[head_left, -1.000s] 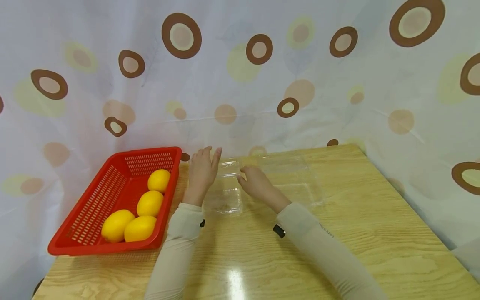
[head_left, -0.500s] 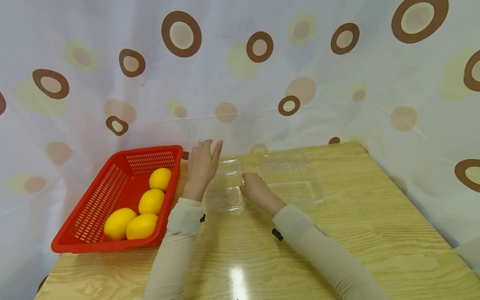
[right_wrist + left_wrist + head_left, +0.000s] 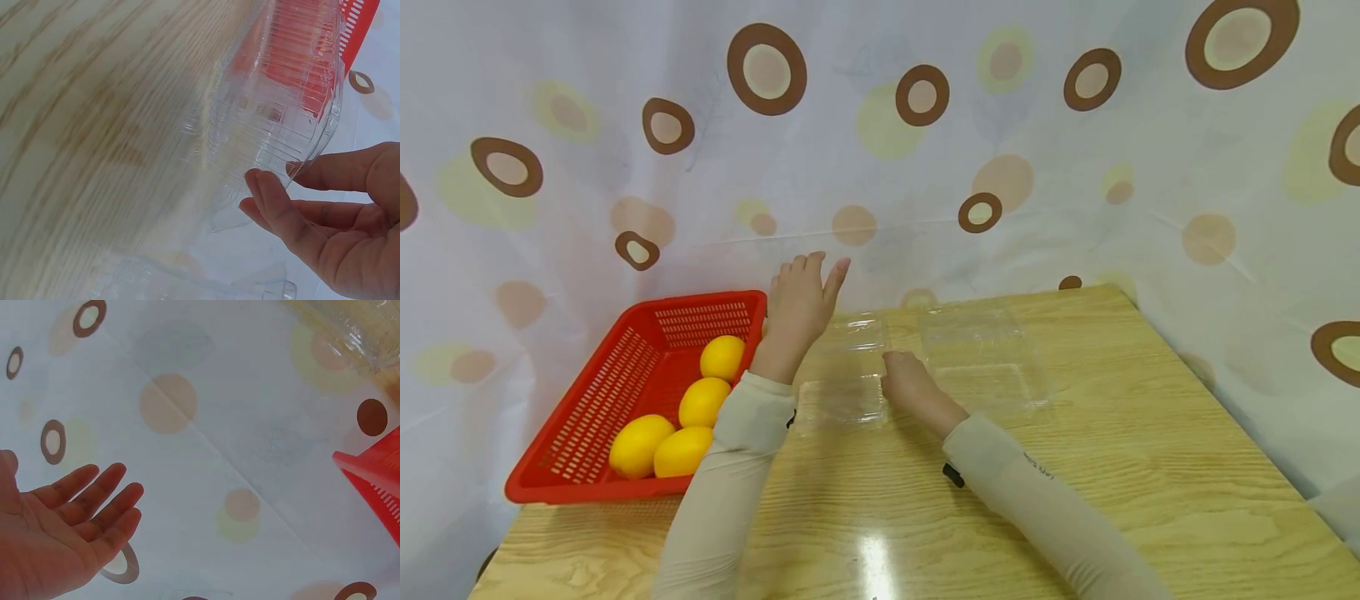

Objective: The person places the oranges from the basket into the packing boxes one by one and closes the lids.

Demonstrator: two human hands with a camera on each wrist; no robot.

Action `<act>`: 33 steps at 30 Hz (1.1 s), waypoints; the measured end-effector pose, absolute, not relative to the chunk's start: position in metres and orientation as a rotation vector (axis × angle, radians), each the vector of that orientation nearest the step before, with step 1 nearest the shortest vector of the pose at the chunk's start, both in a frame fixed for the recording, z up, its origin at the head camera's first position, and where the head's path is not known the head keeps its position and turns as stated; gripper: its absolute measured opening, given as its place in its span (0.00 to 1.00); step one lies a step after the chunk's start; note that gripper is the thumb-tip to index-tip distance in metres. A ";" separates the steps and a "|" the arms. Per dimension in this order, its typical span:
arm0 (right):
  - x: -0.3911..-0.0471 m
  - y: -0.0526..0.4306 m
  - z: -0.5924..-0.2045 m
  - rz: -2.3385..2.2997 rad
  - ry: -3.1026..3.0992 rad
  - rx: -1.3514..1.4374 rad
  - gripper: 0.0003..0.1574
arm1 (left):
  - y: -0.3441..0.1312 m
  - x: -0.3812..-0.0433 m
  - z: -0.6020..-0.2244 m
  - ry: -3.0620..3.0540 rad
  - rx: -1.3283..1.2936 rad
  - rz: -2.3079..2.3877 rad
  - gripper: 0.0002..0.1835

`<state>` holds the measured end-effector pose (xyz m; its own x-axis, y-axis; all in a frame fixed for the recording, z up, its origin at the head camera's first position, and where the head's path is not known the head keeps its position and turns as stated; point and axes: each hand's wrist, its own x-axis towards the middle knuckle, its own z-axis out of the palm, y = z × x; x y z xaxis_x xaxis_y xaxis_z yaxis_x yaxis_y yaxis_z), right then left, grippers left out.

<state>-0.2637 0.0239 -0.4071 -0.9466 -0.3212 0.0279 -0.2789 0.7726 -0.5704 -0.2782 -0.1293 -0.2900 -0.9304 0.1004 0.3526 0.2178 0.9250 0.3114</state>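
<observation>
My right hand (image 3: 913, 387) pinches the right rim of a clear plastic box (image 3: 842, 404) on the table. The right wrist view has the thumb on one side of the rim and the fingers (image 3: 272, 194) on the other, with the ribbed wall of the box (image 3: 269, 125) beyond them. My left hand (image 3: 797, 304) is raised between the basket and the box, fingers extended and thumb spread. Its palm shows bare in the left wrist view, against the patterned backdrop. A second clear plastic box (image 3: 992, 371) lies just right of the first, close to my right hand.
A red perforated basket (image 3: 568, 392) at the left of the wooden table (image 3: 1120, 450) contains several yellow lemons (image 3: 638, 446). My left forearm partly covers its right side. A patterned sheet (image 3: 880, 183) hangs right behind the table's back edge.
My left hand has risen and shifted slightly left, away from the box. My right hand has moved a little toward me along the rim, its fingers closing in. Both boxes stay in place.
</observation>
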 end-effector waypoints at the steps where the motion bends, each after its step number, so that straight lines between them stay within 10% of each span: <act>1: -0.264 0.024 -0.407 -0.918 2.889 -0.495 0.22 | -0.130 -0.277 -0.287 -2.755 -0.240 -0.488 0.35; 33: -0.257 0.037 -0.407 -1.007 2.877 -0.516 0.11 | -0.191 -0.275 -0.286 -2.946 -0.242 -0.553 0.36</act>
<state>-0.2567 0.0366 -0.4075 -0.9430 -0.3269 0.0624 -0.2944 0.7320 -0.6144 -0.2751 -0.1905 -0.2856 -0.9780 0.1326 0.1612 0.1820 0.9198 0.3478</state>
